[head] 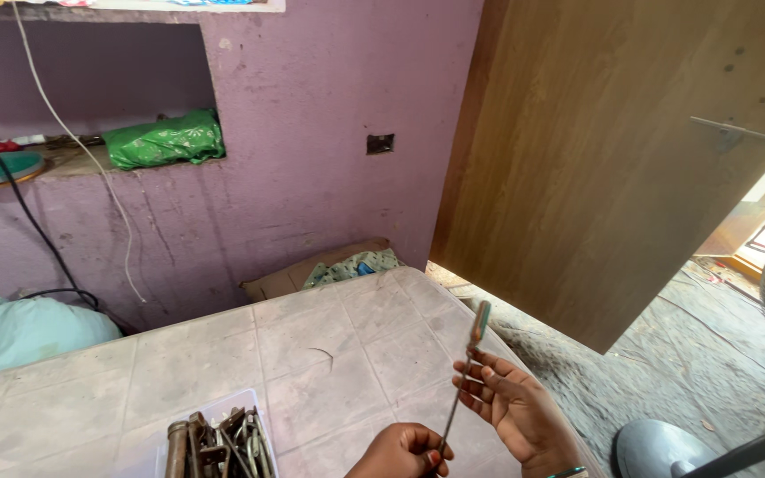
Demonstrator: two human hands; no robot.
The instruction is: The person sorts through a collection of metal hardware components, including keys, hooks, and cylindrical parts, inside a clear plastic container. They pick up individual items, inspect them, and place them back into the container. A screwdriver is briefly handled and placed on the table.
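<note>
Both hands pinch a thin screwdriver (464, 381): left hand (403, 453) fisted (low), right hand (511, 409) fingertips higher.

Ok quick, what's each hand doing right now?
Left hand: closed in a fist around the lower end of the thin metal rod.
Right hand: fingers pinch the same rod higher up.

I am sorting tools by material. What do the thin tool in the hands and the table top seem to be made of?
The tool: its thin shaft looks like dull grey metal, and its greenish handle is probably plastic, though it is too small to be sure. The table top: pale square tiles, likely ceramic or stone, matte and dusty, with visible joint lines.
</note>
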